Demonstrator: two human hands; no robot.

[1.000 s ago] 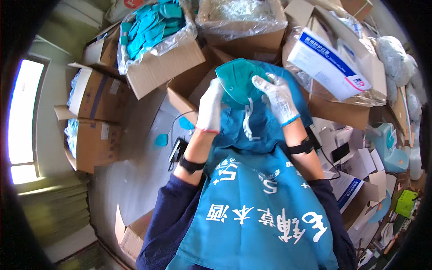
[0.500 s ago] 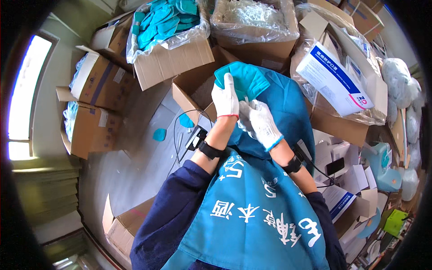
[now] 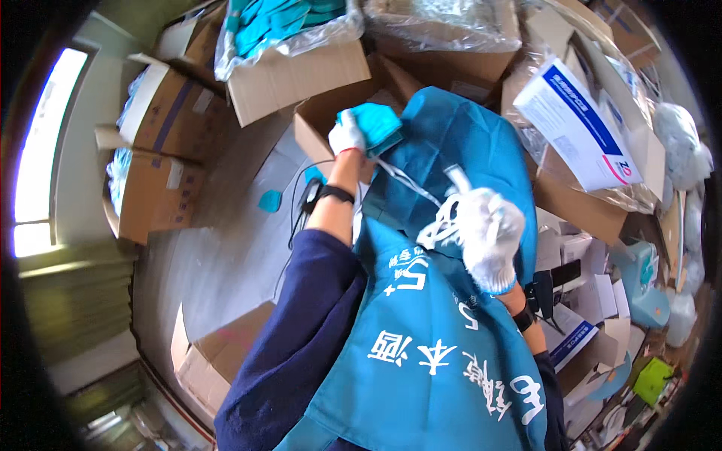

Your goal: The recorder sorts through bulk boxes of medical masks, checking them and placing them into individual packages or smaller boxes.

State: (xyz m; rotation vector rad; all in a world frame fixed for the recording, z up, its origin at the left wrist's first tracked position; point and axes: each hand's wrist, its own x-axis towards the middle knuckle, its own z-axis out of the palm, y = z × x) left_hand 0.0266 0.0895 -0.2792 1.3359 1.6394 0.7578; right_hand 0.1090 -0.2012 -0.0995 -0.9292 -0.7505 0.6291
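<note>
My left hand [image 3: 346, 135], in a white knit glove, grips a small stack of teal face masks [image 3: 378, 124] above an open cardboard box [image 3: 314, 134]. White elastic straps [image 3: 410, 183] stretch from the masks down toward my right hand [image 3: 492, 234]. That hand, also gloved in white, is closed around the straps near my lap, with loose loops hanging at its left side. Its fingertips are partly hidden and blurred. Beneath both hands lies the teal apron [image 3: 466, 143] that covers my knees.
A lined carton [image 3: 297, 79] of teal masks stands at the far left, beside another plastic-lined carton [image 3: 451, 37]. A white printed box [image 3: 575, 124] leans on a carton at right. Stacked cartons [image 3: 169, 124] line the left. One teal piece [image 3: 270, 201] lies on the floor.
My hands have parted: the left moved left with the masks, the right came down and nearer my body. The white straps now stretch between them. The view has shifted slightly.
</note>
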